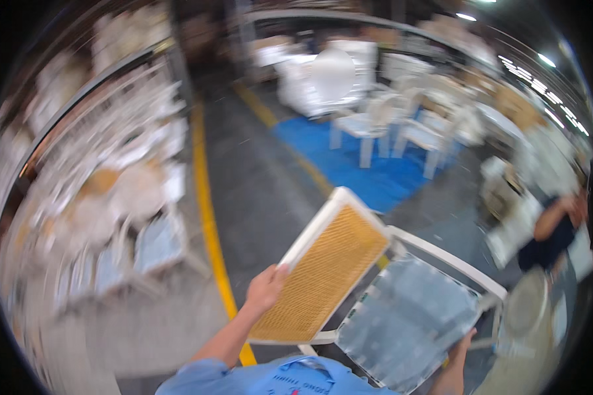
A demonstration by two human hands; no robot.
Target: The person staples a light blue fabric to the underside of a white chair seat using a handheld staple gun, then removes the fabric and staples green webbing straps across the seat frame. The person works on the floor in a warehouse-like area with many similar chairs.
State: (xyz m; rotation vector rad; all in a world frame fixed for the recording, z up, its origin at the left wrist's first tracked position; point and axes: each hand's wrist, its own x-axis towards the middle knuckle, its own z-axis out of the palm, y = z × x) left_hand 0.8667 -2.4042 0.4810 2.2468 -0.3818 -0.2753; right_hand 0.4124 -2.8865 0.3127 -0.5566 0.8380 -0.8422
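Handling the white-framed chair point(392, 303) seems in hand, left hand point(267, 289) clamped on its cane backrest point(326, 266), right hand point(463, 345) on its seat point(412, 322) edge; next calls for balanced support.

Grey floor point(237, 191) carries a yellow line point(205, 204) left of centre. Beyond, white chairs point(364, 125) stand on a blue floor patch point(349, 174); a white wrapped bundle point(295, 85) sits behind them. Far left, pale seats point(158, 242) line up, blurred by motion. At right, a co-worker point(537, 250) in dark clothing. Ceiling lights point(547, 60) glow upper right.
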